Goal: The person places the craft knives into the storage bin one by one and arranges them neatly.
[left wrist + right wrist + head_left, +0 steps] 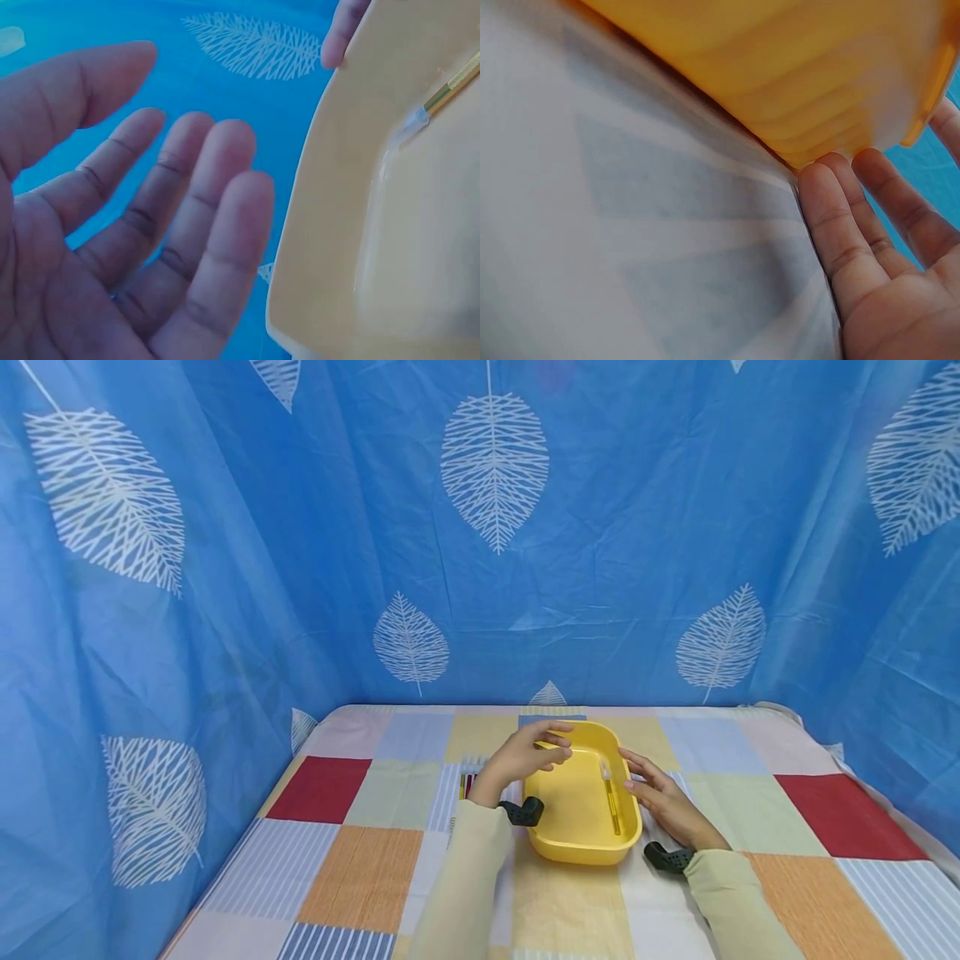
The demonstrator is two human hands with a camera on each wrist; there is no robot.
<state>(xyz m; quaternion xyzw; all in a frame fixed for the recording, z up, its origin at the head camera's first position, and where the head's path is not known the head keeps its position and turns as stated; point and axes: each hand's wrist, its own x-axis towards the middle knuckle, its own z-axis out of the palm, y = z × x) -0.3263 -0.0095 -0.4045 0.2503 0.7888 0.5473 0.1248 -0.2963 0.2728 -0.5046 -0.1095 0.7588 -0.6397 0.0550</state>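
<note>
Nearest me, two pale sleeves (468, 868) reach forward over the patchwork cloth (360, 868), a black wrist device (525, 812) visible on the left and its match on the right.

Beside the left wrist I record slim red and yellow sticks (468, 783), part hidden; what they are I cannot tell.

The yellow tray (577, 853) sits on the cloth between the hands, its long axis running away from the person. The left hand (522, 758) is raised at its far left part, fingers loosely bent, thumb well apart, holding nothing; I find no contact with the tray. The right hand (670, 802) touches the outside of the right wall and rim, fingers near straight, nothing enclosed.

Inside, a gold-handled tool (611, 802) lies close along the right wall, its long axis also near to far, pale tip at the far end and leaning slightly left.

The governing relation: the tool is right of the left fingertips and just left of the right ones. The right hand is nearer — but the tray wall stands between, while I judge the left has the clearer line in.

Beyond the cloth hangs a blue curtain (585, 585) with white leaf prints.
</note>
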